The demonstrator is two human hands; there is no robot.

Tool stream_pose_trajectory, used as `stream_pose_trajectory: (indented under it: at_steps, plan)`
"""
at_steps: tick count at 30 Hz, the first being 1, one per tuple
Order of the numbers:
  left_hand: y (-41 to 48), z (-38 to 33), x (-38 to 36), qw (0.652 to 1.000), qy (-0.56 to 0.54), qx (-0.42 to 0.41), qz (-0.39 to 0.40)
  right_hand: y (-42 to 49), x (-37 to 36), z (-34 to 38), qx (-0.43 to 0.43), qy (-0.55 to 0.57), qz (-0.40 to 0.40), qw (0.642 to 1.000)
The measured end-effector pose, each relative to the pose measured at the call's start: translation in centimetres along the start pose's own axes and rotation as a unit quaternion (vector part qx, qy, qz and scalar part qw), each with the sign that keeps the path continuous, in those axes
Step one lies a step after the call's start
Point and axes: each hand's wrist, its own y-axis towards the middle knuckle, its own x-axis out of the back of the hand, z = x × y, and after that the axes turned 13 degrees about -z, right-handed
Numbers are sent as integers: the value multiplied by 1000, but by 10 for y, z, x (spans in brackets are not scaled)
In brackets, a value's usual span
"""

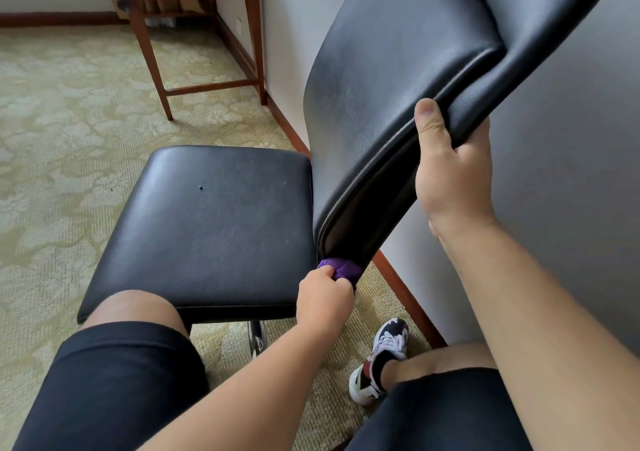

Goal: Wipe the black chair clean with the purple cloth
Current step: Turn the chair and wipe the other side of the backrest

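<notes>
Left hand (323, 300) grips bunched purple cloth (341, 269) at black chair (398, 70) backrest's 7 o'clock tip, right hand (450, 177) clasps its 5 o'clock edge; best pressing firmly along seam.

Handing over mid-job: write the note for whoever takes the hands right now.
Left hand: grips the bunched purple cloth against the bottom edge of the backrest of the black chair, next to the seat.
Right hand: grips the backrest's side edge, thumb in front.
Done: cannot tell; wiped areas show no mark.
Left: specks show on the seat; wipe it, likely the backrest too.
</notes>
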Motion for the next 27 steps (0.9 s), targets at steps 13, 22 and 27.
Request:
stream_pose_trajectory:
  at_steps: [13,22,27]
  plan:
    - [34,6,14,960,-205,173,81,1,-1,-4,6,5,2,1000]
    - [21,-28,46,876,-413,247,32,0,2,1,-3,6,9,1000]
    - [-9,-33,36,949,-294,109,30,-1,3,1,-1,4,11,1000]
